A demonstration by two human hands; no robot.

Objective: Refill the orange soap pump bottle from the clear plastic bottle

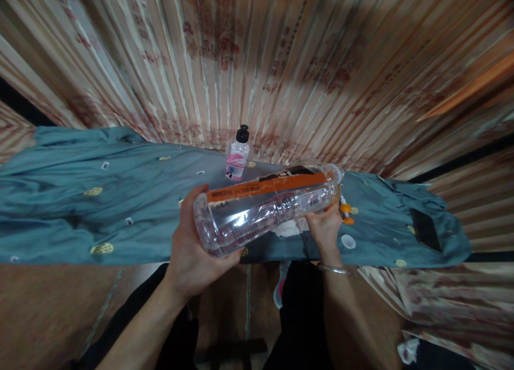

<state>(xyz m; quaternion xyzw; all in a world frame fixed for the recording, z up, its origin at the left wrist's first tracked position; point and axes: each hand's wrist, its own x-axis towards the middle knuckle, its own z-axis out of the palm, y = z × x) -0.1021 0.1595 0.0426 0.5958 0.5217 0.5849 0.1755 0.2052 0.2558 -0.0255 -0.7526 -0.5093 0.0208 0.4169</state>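
L hand (195, 260) grips one end of clear bottle (269, 212), fingers wrapped round; R hand (326, 229) at other end, fingers mostly hidden, can't tell if closed. Bottle's tilted over teal cloth (136, 209), small bottle (236, 164) just behind, phone (426, 229) far R.

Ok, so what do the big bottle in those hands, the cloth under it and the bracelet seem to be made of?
Big bottle: looks like clear, glossy plastic; it's see-through with bright highlights.
Cloth: woven fabric by its soft creases, smooth with a faint sheen; cotton or synthetic, I can't tell.
Bracelet: probably polished metal, judging by its silvery shine.
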